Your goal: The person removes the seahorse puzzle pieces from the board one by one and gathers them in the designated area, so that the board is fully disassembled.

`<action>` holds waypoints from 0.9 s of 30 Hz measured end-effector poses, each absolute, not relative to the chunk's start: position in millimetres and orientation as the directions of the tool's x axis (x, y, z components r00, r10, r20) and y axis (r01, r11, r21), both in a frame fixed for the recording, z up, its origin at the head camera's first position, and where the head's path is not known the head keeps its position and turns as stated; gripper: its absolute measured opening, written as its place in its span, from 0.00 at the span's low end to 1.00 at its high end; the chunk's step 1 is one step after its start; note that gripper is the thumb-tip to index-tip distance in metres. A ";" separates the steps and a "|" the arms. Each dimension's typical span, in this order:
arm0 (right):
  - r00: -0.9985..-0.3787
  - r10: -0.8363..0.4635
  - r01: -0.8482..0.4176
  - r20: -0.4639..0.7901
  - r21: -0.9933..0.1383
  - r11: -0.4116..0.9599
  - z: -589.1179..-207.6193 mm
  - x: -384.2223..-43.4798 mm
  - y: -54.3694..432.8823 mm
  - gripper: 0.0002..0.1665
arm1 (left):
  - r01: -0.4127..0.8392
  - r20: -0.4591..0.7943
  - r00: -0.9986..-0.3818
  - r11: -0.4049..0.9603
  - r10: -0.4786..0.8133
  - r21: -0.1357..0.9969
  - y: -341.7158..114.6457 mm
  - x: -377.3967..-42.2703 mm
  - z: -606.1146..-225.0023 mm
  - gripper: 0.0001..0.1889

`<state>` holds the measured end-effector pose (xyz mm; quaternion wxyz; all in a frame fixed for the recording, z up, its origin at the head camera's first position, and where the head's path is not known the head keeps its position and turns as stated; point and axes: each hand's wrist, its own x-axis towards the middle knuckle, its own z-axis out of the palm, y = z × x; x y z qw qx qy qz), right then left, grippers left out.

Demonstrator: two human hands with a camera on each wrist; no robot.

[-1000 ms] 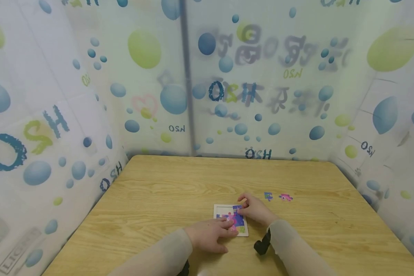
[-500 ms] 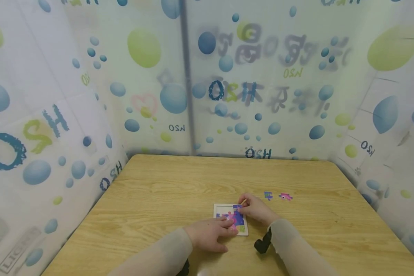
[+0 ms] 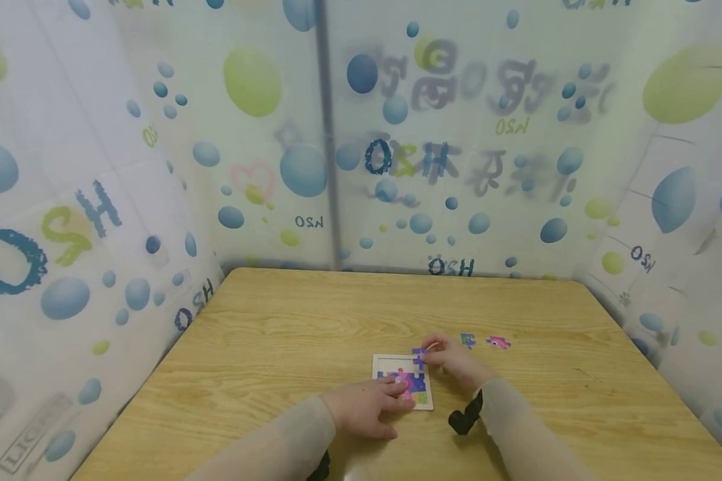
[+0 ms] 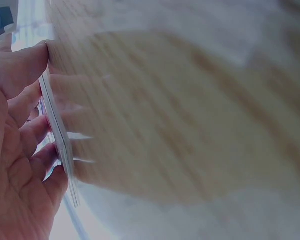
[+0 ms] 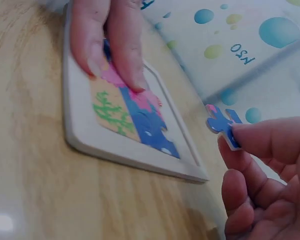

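A white-framed jigsaw puzzle (image 3: 427, 394) lies flat on the table, its near part filled with blue, pink and green pieces and its far part bare. My left hand (image 3: 364, 407) rests on it with fingers spread; in the right wrist view two fingertips press the pink and blue pieces. Between thumb and index finger my right hand (image 3: 454, 361) pinches a blue puzzle piece (image 5: 224, 125). That piece is lifted just above the frame's far right corner, apart from the other pieces.
Two loose pieces lie on the wooden table (image 3: 301, 321) beyond the right hand: a blue-green piece (image 3: 468, 341) and a pink piece (image 3: 498, 343). A patterned curtain (image 3: 265, 220) hangs behind the table and along both sides.
The blue piece, earlier in the puzzle's far right corner, is now lifted out by my right hand, which has moved slightly right and away. The left hand stays put.
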<state>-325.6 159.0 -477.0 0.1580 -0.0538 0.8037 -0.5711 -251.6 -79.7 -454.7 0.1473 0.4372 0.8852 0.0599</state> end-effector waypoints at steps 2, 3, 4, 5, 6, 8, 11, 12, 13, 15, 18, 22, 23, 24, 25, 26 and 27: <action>-0.945 -0.275 0.079 -0.176 -0.940 0.331 -476.0 -326.6 163.6 0.13 | 0.758 -0.209 -0.575 0.612 0.791 0.228 -79.5 -251.5 -454.7 0.30; -0.946 -0.278 0.072 -0.168 -0.942 0.327 -474.4 -326.5 166.2 0.14 | 0.757 -0.212 -0.576 0.613 0.790 0.227 -79.4 -251.4 -454.4 0.30; -0.945 -0.282 0.068 -0.163 -0.945 0.319 -473.4 -327.3 169.1 0.14 | 0.756 -0.214 -0.577 0.614 0.788 0.227 -79.3 -251.3 -454.3 0.30; -0.946 -0.281 0.068 -0.160 -0.948 0.312 -472.2 -328.2 172.1 0.14 | 0.755 -0.215 -0.577 0.615 0.788 0.227 -79.2 -251.2 -454.3 0.30; -0.949 -0.273 0.069 -0.159 -0.948 0.310 -471.1 -328.8 175.3 0.14 | 0.755 -0.215 -0.578 0.616 0.787 0.225 -79.2 -251.0 -454.2 0.30; -0.948 -0.271 0.082 -0.165 -0.953 0.292 -467.9 -330.0 182.0 0.14 | 0.760 -0.211 -0.576 0.612 0.790 0.217 -79.0 -250.7 -454.1 0.30; -0.952 -0.251 0.105 -0.174 -0.958 0.268 -463.8 -331.8 193.6 0.13 | 0.763 -0.208 -0.576 0.611 0.791 0.210 -78.8 -250.4 -454.0 0.30; -0.953 -0.249 0.105 -0.174 -0.957 0.269 -462.6 -332.0 198.0 0.13 | 0.764 -0.207 -0.576 0.611 0.791 0.208 -78.8 -250.2 -453.8 0.30; -0.953 -0.249 0.103 -0.174 -0.957 0.273 -461.5 -332.2 202.7 0.13 | 0.763 -0.208 -0.577 0.612 0.790 0.209 -78.7 -250.1 -453.6 0.30; -0.959 -0.226 0.097 -0.169 -0.950 0.297 -460.4 -332.8 212.8 0.14 | 0.761 -0.210 -0.578 0.613 0.789 0.211 -78.5 -249.9 -453.1 0.30; -0.963 -0.218 0.082 -0.159 -0.942 0.325 -459.6 -333.4 230.0 0.16 | 0.765 -0.205 -0.576 0.610 0.791 0.205 -78.4 -250.0 -453.1 0.31; -0.959 -0.241 0.065 -0.148 -0.945 0.322 -458.6 -334.9 254.0 0.17 | 0.766 -0.208 -0.575 0.610 0.791 0.205 -78.5 -250.6 -453.9 0.31; -0.958 -0.247 0.060 -0.146 -0.944 0.324 -458.3 -335.6 260.3 0.17 | 0.764 -0.210 -0.575 0.611 0.791 0.207 -78.5 -250.7 -453.9 0.31; -0.958 -0.248 0.062 -0.147 -0.945 0.321 -458.3 -336.7 266.0 0.16 | 0.762 -0.213 -0.576 0.612 0.790 0.210 -78.5 -250.7 -454.0 0.31; -0.957 -0.252 0.055 -0.142 -0.945 0.322 -458.4 -337.8 271.7 0.15 | 0.761 -0.215 -0.575 0.613 0.789 0.212 -78.6 -250.9 -454.3 0.31; -0.959 -0.246 0.056 -0.141 -0.945 0.323 -458.2 -338.9 276.9 0.14 | 0.759 -0.218 -0.576 0.615 0.788 0.215 -78.6 -251.0 -454.6 0.31; -0.961 -0.239 0.059 -0.141 -0.945 0.322 -458.0 -340.3 282.2 0.13 | 0.757 -0.220 -0.578 0.617 0.786 0.217 -78.7 -251.2 -454.8 0.31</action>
